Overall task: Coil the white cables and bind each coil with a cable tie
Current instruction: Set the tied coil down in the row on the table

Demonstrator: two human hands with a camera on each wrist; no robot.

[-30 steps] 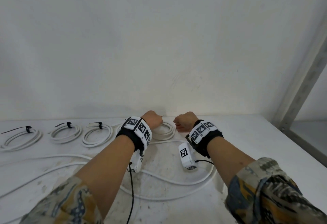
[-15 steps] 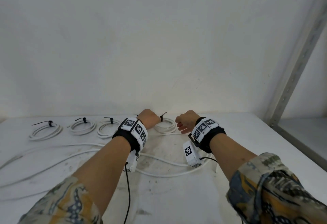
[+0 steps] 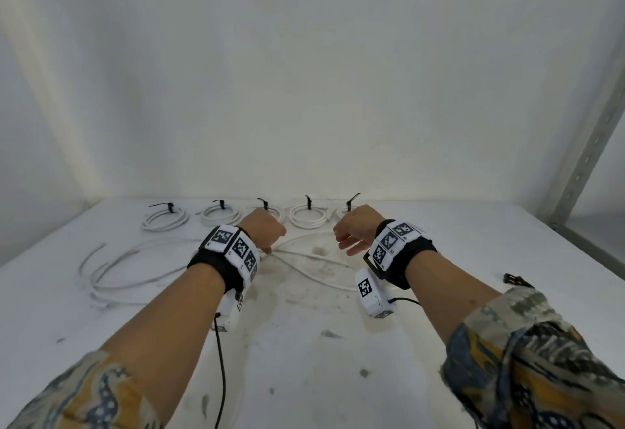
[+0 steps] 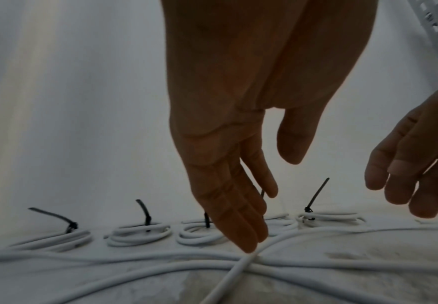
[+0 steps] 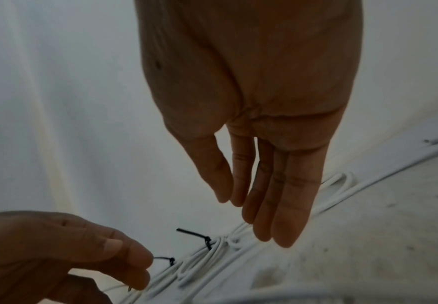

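Note:
Several coiled white cables point(image 3: 307, 218), each bound with a black tie point(image 3: 307, 202), lie in a row at the back of the table. In front of them a long loose white cable point(image 3: 111, 274) sprawls in loops. My left hand point(image 3: 266, 230) hangs open over it. In the left wrist view its straight fingers point(image 4: 241, 216) point down, and the tips touch the loose cable point(image 4: 241, 265) where strands cross. My right hand point(image 3: 355, 232) hovers open beside it, holding nothing. In the right wrist view its fingers point(image 5: 277, 201) hang above the bound coils point(image 5: 212, 253).
The white table point(image 3: 338, 378) is stained and ends at a white wall behind the coils. Spare black ties point(image 3: 515, 280) lie at the right near my right forearm. A perforated metal upright point(image 3: 588, 158) stands at the far right.
Both hands were curled at the rightmost coil; now they have let go, opened and drawn back. The left fingertips have dropped onto the loose cable. My head view has turned left.

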